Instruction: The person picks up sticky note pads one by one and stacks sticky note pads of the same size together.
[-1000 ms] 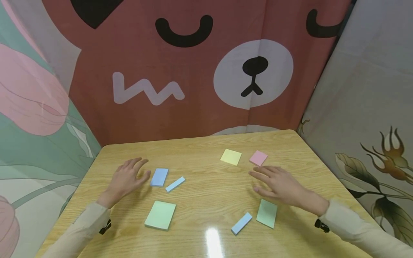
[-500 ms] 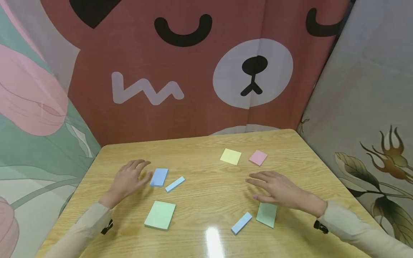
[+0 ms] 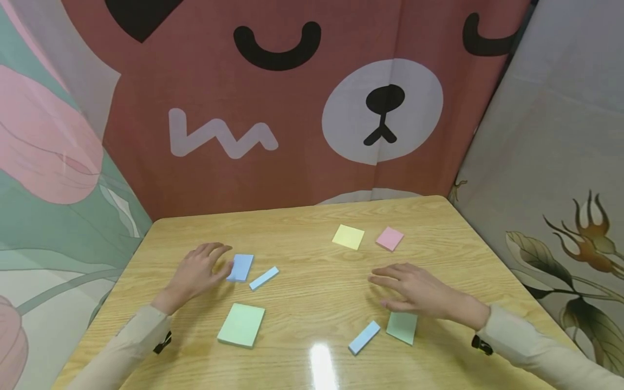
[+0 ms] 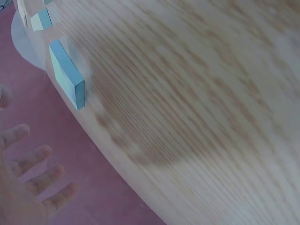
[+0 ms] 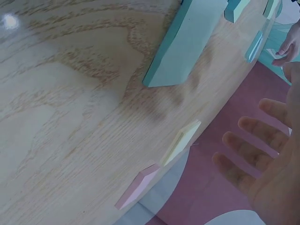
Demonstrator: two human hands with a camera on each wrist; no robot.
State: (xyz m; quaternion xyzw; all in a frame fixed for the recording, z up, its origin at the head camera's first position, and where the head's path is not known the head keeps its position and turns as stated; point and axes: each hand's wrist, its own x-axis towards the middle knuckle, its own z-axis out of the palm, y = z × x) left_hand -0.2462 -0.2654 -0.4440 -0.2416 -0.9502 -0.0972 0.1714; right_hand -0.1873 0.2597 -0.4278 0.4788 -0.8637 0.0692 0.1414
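My left hand hovers over the table's left side with fingers loosely bent and holding nothing. Its thumb overlaps the left edge of a blue sticky note pad in the head view; the left wrist view has the hand above the pad, apart from it. Beside that pad lies a narrow light-blue strip pad. A larger pale green pad is nearer the front. On the right, my right hand hangs with spread, relaxed fingers, partly covering a green pad. Nothing is in its grasp.
Toward the back right lie a yellow pad and a pink pad. Another narrow blue strip pad is left of the right-hand green pad. A patterned cloth hangs behind the wooden table.
My left hand has drifted slightly right, so its thumb now overlaps the blue pad. My right hand has moved nearer and a little left, covering more of the green pad. The pads look unmoved.
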